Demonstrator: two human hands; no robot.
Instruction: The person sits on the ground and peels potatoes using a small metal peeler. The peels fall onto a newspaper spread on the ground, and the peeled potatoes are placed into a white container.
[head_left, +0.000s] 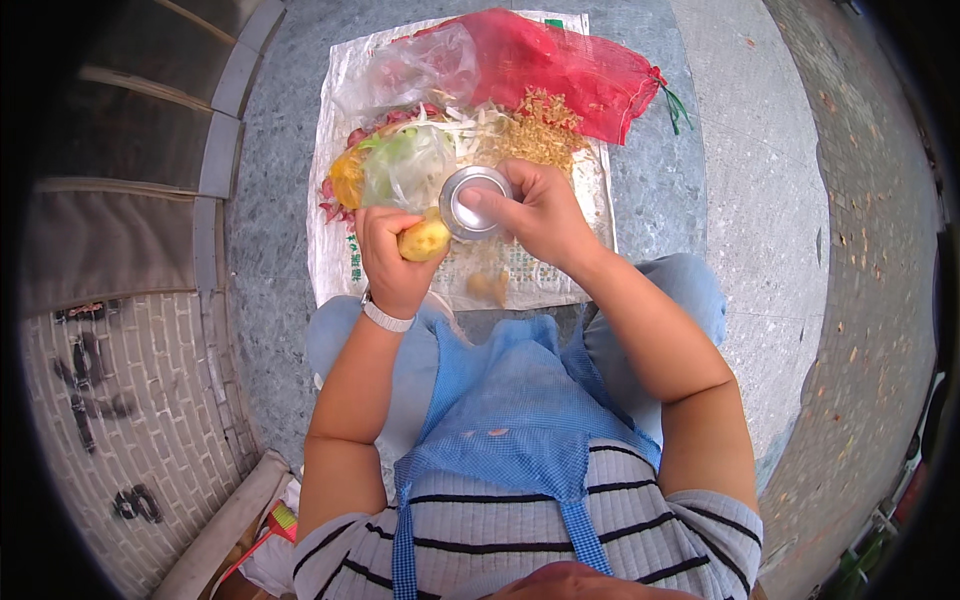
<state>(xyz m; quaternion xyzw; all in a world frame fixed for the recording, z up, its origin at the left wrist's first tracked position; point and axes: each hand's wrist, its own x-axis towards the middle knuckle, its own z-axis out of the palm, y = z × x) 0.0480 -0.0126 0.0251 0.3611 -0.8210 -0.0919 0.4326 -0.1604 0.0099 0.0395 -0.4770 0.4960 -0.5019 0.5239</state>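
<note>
My left hand (391, 251) grips a yellow potato (425, 238) whose skin looks partly peeled. In my right hand (546, 214) is a round, shallow metal cup or lid (472, 214), with my thumb inside it. The rim of the metal piece meets the potato's right side, touching or very close to it. Below both hands a white woven sack (330, 259) with green print lies flat on the ground. Behind my right hand is a heap of golden-brown peelings (544, 135). A blurred yellowish piece (487, 285) shows near the sack's front edge.
A red mesh bag (555, 67) with a green tie and a clear plastic bag (420, 64) lie at the back. Another plastic bag with green contents (409, 161), an orange bundle (347, 178) and reddish skins (334, 206) sit left. My knees flank the sack; a brick wall (142, 375) stands left.
</note>
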